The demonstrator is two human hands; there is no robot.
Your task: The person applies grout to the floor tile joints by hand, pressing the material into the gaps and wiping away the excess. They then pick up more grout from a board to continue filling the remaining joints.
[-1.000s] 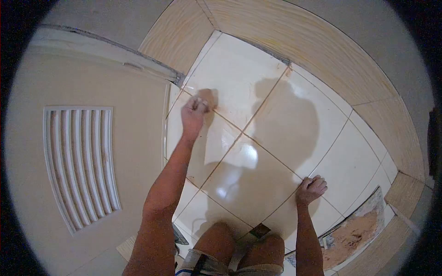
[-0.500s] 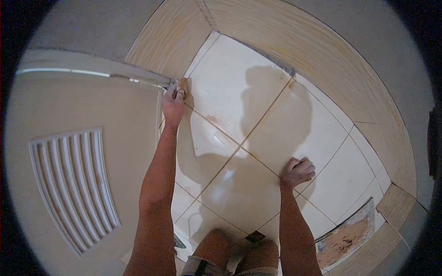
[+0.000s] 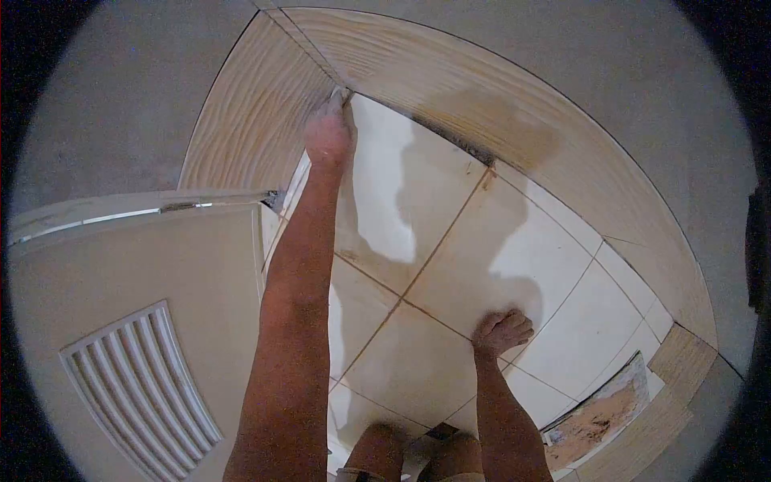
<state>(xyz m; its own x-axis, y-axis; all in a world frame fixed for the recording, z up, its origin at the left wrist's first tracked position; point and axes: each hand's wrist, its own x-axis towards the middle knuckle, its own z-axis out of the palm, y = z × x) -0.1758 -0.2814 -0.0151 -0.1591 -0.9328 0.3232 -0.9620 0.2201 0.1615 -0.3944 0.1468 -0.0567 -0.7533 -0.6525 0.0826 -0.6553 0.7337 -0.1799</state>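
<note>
My left hand (image 3: 328,136) reaches far out to the corner where the two wood-grain wall tiles (image 3: 261,96) meet the floor. Its fingers are closed and pressed into the corner; my hand's back hides most of what they hold. Propped on the white floor tiles (image 3: 554,265), my right hand (image 3: 502,329) is curled into a fist with nothing visible in it. Brown grout lines run between the floor tiles, with brownish smears near the crossing.
At the left stands a beige door (image 3: 185,265) with a white louvred vent (image 3: 140,390). A rough, unfinished patch (image 3: 598,414) lies at the lower right beside wood-grain tile. My knees (image 3: 377,450) are at the bottom, near a small dark drain square (image 3: 442,431).
My left hand has moved forward along the wall's foot from beside the door edge to the far corner. The brown scrap seen at its fingertips is now hidden. My right hand stays on the floor.
</note>
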